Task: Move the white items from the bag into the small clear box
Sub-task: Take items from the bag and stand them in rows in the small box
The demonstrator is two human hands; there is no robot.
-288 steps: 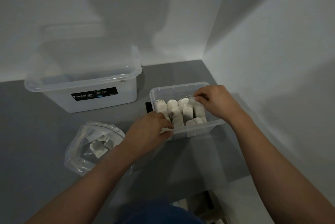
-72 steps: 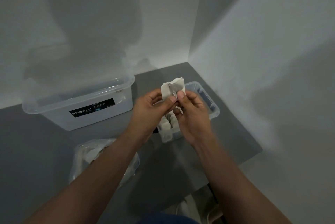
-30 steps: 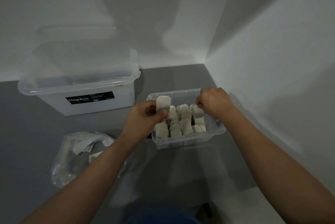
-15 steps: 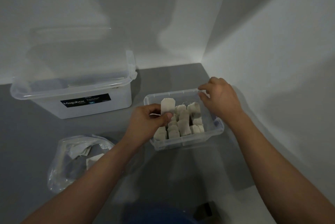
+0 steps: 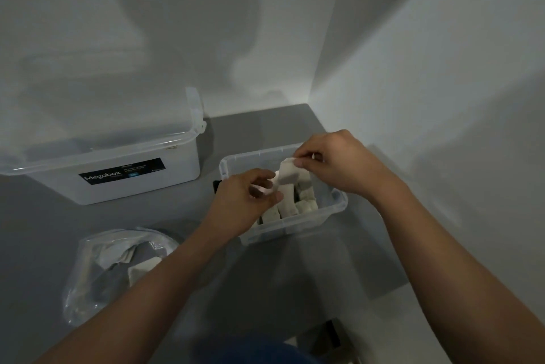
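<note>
White packet [image 5: 288,174], lately pinched by left hand [image 5: 239,206] alone, is now pinched also by right hand [image 5: 339,166] over small clear box [image 5: 295,226], placement seemingly imminent.

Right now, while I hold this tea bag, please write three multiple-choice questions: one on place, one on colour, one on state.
1. The clear plastic bag lies: A) left of the small clear box, nearer the person; B) right of it; C) inside it.
2. The Megabox bin's label is: A) red; B) black; C) yellow.
3. The tea bag at the right hand is: A) dropped, lying flat; B) pinched above that box; C) crushed in a fist.
Key: A, it sits at lower left; B, white letters on black; B, fingertips pinch its top over the box.
</note>
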